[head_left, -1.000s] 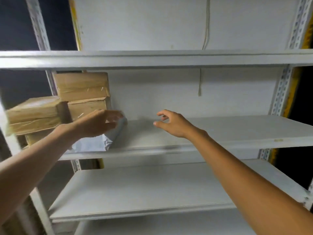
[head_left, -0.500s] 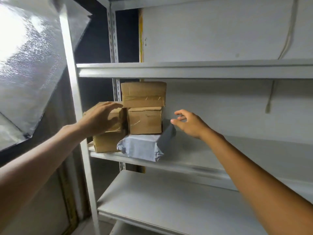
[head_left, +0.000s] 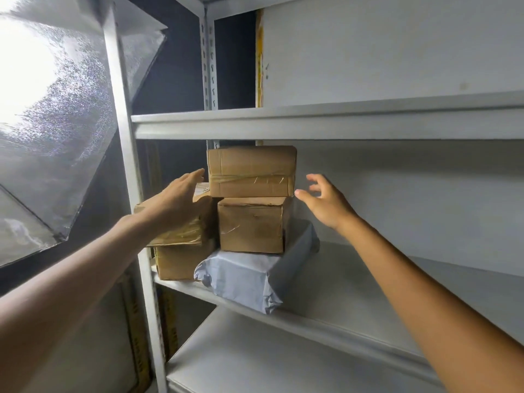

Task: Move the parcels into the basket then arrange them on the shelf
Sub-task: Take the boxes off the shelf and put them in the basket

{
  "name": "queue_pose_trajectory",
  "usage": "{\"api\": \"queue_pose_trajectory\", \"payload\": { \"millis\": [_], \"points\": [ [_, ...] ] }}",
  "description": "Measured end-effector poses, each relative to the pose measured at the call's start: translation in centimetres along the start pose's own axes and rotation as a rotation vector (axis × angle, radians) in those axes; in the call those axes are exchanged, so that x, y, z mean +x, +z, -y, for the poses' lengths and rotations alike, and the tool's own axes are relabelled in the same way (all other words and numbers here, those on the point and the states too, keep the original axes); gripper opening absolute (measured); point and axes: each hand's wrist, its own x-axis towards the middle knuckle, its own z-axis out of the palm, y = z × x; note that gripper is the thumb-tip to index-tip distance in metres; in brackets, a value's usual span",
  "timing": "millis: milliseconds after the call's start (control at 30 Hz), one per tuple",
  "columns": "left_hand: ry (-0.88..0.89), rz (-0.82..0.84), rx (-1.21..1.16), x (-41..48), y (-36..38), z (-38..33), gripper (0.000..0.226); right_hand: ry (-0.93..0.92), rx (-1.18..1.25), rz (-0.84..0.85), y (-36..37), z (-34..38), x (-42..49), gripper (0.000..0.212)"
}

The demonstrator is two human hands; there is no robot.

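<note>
- The white shelf carried five parcels at its left end.
- A grey wrapped parcel lay at the front edge, with a brown box on it and a wider taped box on top.
- Two more boxes were stacked just to the left: an upper left box on a lower left box.
- The left hand lay on the upper left box with its fingers straight.
- The right hand, fingers spread, was just beside the taped box; contact could not be determined.

Nothing here can actually be read. A small white label sits on top of the cardboard parcel under the left hand, just beside its fingers, but the print on it is too small and blurred to make out.
</note>
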Motion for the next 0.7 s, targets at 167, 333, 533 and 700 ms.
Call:
{"api": "queue_pose_trajectory", "payload": {
  "millis": [167,333,533,700],
  "points": [
    [-0.063,0.005,-0.023,2.0,0.6,0.2,0.068,-0.017,0.043,-0.006,0.8,-0.6,2.6,0.057],
    [-0.05,0.029,-0.061,3.7,1.1,0.7,0.064,-0.033,0.069,-0.009,1.7,-0.8,4.6,0.057],
    [-0.032,0.096,-0.19,6.1,1.7,2.0,0.055,-0.014,0.114,0.036,2.2,-0.3,6.1,0.056],
    [0.025,0.13,-0.299,7.6,2.3,2.8,0.049,-0.003,0.163,-0.001,3.0,0.1,6.4,0.056]
  ]
}}
